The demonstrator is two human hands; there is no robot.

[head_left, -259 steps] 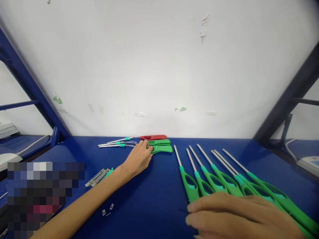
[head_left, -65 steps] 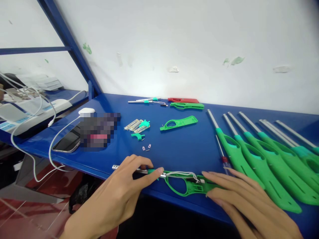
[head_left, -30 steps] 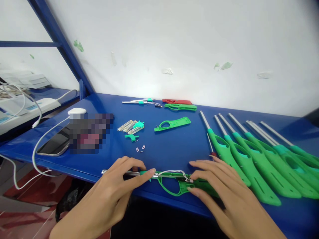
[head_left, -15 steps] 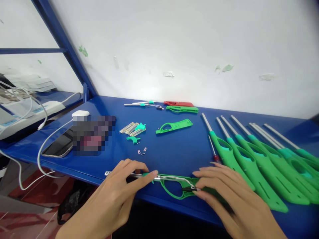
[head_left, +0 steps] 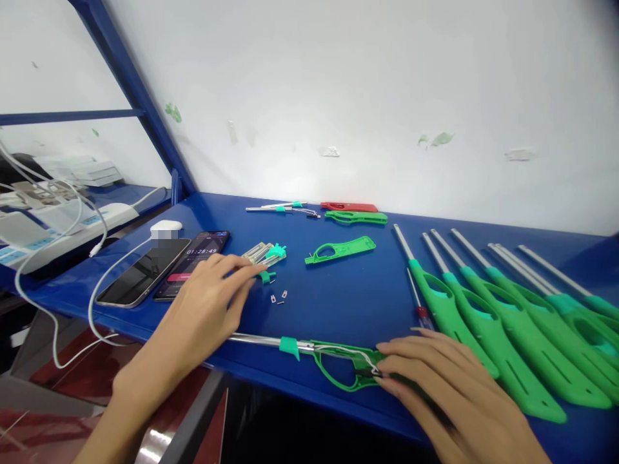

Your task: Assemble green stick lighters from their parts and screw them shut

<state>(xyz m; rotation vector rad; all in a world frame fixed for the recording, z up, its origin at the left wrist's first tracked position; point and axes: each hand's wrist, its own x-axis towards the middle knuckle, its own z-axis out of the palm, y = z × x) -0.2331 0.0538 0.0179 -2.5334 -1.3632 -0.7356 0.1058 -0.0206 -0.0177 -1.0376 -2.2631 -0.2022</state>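
Observation:
My right hand (head_left: 449,380) holds the rear of a green lighter shell half (head_left: 345,383) at the table's front edge, fingers curled over it. White wires and a small black igniter piece (head_left: 368,372) lie inside the shell. A silver tube (head_left: 258,338) with a turquoise collar (head_left: 289,347) extends left from it. My left hand (head_left: 207,296) is off the tube, its thumb and index finger slightly apart at a turquoise trigger (head_left: 267,278), which they partly cover. Beside that lie clear fuel capsules (head_left: 256,252), more turquoise triggers (head_left: 276,250) and small pale clips (head_left: 284,294).
Several assembled green lighters (head_left: 512,322) line the right side beside a red-handled screwdriver (head_left: 422,316). Another green shell half (head_left: 341,249) lies mid-table. Farther back are a red shell (head_left: 349,207) and metal tubes (head_left: 268,208). Two phones (head_left: 140,274), an earphone case and a white cable occupy the left.
My left hand has let go of the tube and moved up and left to the small turquoise parts. My right hand stays on the shell. The view has shifted slightly.

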